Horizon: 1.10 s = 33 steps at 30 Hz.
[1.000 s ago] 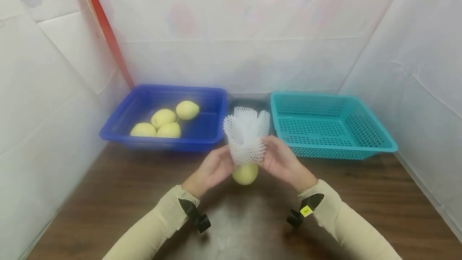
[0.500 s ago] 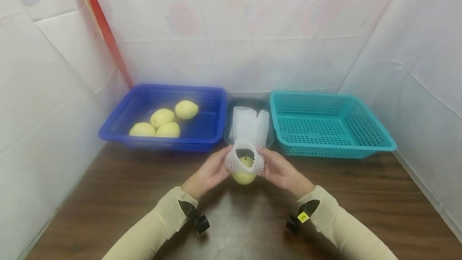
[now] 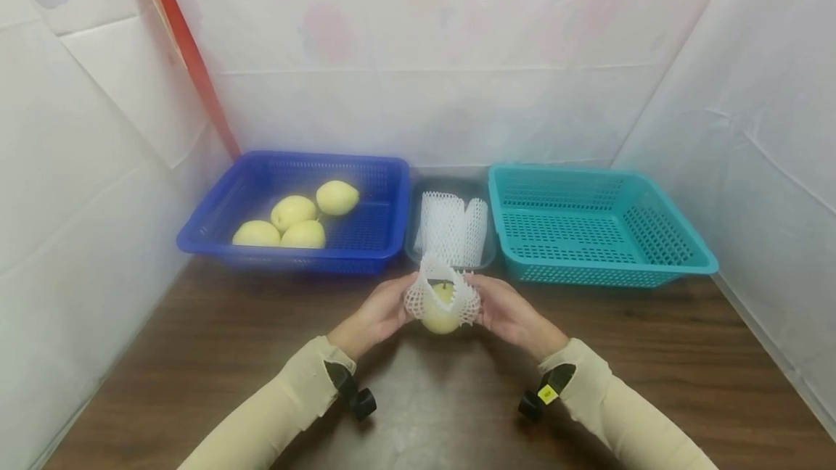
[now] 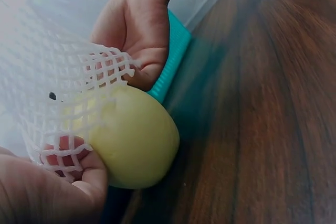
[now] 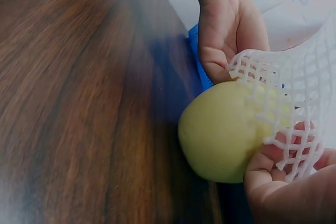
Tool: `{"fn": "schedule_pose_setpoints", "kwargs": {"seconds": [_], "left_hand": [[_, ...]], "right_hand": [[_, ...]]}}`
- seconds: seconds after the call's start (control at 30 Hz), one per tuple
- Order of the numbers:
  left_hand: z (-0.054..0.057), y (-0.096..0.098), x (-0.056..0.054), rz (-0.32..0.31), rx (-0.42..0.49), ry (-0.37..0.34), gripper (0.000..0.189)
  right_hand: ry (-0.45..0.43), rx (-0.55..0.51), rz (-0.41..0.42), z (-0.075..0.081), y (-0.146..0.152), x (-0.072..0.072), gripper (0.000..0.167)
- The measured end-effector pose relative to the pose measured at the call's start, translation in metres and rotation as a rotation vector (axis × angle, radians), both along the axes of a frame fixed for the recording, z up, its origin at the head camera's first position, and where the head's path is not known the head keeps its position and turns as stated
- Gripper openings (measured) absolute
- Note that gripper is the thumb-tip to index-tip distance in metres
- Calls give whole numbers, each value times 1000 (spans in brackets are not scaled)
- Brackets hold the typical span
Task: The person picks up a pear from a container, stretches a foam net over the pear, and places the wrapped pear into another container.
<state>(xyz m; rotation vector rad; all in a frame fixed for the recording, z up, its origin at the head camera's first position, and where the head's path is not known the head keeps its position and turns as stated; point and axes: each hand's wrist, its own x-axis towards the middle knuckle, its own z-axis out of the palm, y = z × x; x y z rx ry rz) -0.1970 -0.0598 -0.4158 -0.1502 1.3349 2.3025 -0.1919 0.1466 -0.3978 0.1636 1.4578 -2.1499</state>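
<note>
A yellow-green pear (image 3: 441, 321) stands stem up on the wooden table, between the two hands. Around its upper part sits a white foam net sleeve (image 3: 469, 297), its rim raised at the back and the stem showing through the opening. On the left, the left hand (image 3: 379, 312) pinches the sleeve's edge between thumb and fingers. Opposite it, the right hand (image 3: 516, 314) pinches the other edge. Both wrist views show the pear's lower part (image 4: 139, 140) bare of netting, with thumbs (image 5: 262, 169) against the mesh near the fruit.
A blue basket (image 3: 300, 260) at the back left holds several pears (image 3: 294, 212). Beyond the hands, a small dark tray (image 3: 491, 256) contains more foam net sleeves (image 3: 449, 231). At the back right stands a teal basket (image 3: 614, 275). White sheets (image 3: 418, 114) hang behind.
Both hands have come down with the net sleeve, from held above the pear to around its top. The sleeve's opening has tipped toward the camera and the pear's stem shows in it.
</note>
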Motion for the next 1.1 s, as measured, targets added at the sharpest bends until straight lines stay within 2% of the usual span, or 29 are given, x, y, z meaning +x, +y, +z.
{"fn": "schedule_pose_setpoints", "kwargs": {"seconds": [0.5, 0.6, 0.7, 0.83, 1.0, 1.1], "left_hand": [[-17, 4, -2, 12, -109, 6, 40], [-22, 4, -1, 21, -139, 4, 39], [-26, 5, 0, 30, -180, 13, 37], [-30, 6, 0, 45, -278, 52, 32], [-28, 9, -3, 54, -439, 82, 30], [-26, 11, -4, 44, -524, 87, 34]], "right_hand": [[27, 49, -5, -21, 4, -2, 28], [35, 71, -1, -26, 3, -1, 33], [43, 149, -7, -28, 2, -1, 39], [65, 314, -40, -31, -1, 0, 44], [115, 523, -75, -34, -7, -3, 37], [143, 615, -66, -35, -10, -2, 32]]}}
